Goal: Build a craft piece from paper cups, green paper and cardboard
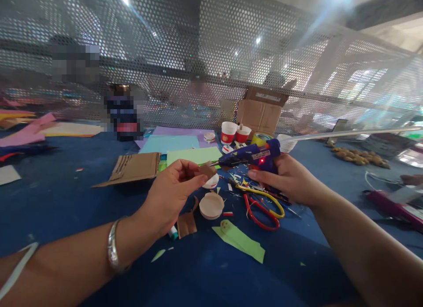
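Observation:
Between the thumb and fingers of my left hand (178, 186) is a small piece of brown cardboard (207, 170). My right hand (289, 177) grips a blue hot glue gun (249, 155) with a red light lit on its side. A long clear glue stick (346, 134) sticks out of its back end. The gun's nozzle points left, at or very near the cardboard's edge; contact I cannot tell. Below lies a round, shallow cup base (211, 205). Scissors (261, 205) with red and yellow handles rest under my right hand. A green paper strip (241, 241) lies nearer me.
Red and white paper cups (228, 133) and an upright cardboard box (261, 111) stand at the back. Coloured paper sheets (175, 142) and a folded cardboard piece (135, 168) lie left of centre. A pile of peanut-like brown things (360, 157) and a purple tool (396, 210) are at right.

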Available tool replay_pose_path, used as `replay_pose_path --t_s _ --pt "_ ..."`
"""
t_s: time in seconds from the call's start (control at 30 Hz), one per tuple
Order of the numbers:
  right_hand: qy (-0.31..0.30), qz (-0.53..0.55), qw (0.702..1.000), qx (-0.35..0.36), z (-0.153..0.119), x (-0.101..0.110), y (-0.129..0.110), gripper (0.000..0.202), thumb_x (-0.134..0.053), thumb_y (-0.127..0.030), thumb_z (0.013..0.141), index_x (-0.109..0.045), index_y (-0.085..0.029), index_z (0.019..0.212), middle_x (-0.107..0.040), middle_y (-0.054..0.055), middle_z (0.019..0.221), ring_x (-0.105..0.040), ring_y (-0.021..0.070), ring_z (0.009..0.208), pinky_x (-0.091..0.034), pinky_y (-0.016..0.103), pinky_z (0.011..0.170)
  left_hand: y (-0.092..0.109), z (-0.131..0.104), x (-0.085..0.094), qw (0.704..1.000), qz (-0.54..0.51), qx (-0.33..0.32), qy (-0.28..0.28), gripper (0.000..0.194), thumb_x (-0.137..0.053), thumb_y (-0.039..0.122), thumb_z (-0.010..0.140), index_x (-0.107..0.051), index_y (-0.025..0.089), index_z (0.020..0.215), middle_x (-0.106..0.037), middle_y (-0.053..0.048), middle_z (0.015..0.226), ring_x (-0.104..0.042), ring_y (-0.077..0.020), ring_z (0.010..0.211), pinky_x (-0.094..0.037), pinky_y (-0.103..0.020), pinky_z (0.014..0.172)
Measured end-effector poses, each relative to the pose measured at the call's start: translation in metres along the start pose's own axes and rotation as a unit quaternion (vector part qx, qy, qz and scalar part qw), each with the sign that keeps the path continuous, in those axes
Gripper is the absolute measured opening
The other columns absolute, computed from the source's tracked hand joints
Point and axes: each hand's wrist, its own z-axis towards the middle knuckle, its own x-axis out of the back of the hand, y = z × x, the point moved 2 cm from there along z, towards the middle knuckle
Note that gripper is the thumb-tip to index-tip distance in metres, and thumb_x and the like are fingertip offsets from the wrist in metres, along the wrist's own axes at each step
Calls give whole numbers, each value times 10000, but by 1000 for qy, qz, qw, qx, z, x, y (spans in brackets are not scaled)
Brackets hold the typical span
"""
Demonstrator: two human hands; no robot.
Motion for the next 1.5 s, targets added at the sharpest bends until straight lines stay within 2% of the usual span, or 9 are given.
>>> replay_pose_path --t_s 0.17,0.4,0.57,0.87,1.23,1.5 --pt "34 -103 994 17 -2 -3 -7 457 -652 -513 848 -495 -194 561 -431 -31 529 -351 91 493 -275 237 422 1 -1 -2 1000 16 -6 -13 370 -863 332 661 -591 182 862 -684 -15 883 -618 -156 825 -423 -283 729" --pt "46 -130 990 38 -3 -8 -16 277 -638 -438 869 -652 -178 775 -610 7 646 -500 141 583 -386 258 504 1 -3 -3 999 8 -5 -37 444 -901 373 608 -581 185 852 -666 8 840 -609 -147 801 -438 -279 735" --pt "48 -158 986 36 -4 -8 -19 335 -603 -445 868 -558 -189 656 -548 1 607 -457 128 545 -359 266 491 -1 -3 -2 999 20 -6 -33 425 -894 375 629 -588 186 855 -675 2 850 -607 -140 793 -441 -268 728" --pt "63 -184 978 75 -3 -7 -20 382 -606 -376 857 -417 -222 563 -364 -44 488 -369 112 477 -304 269 476 0 -2 -3 999 7 -1 -36 422 -893 395 648 -589 190 856 -668 5 836 -606 -135 768 -438 -263 701" --pt "53 -186 978 78 -3 -7 -21 398 -592 -397 862 -425 -220 546 -384 -38 500 -349 100 472 -303 269 472 1 -2 -5 999 -10 3 -31 437 -907 375 621 -584 189 849 -683 0 835 -617 -140 777 -442 -265 702" --pt "67 -201 974 82 -3 -6 -22 384 -596 -360 854 -425 -221 540 -422 -26 498 -396 113 488 -317 278 491 2 -4 -5 999 -12 -1 -37 413 -900 343 593 -589 184 814 -656 9 801 -600 -142 761 -437 -273 691"
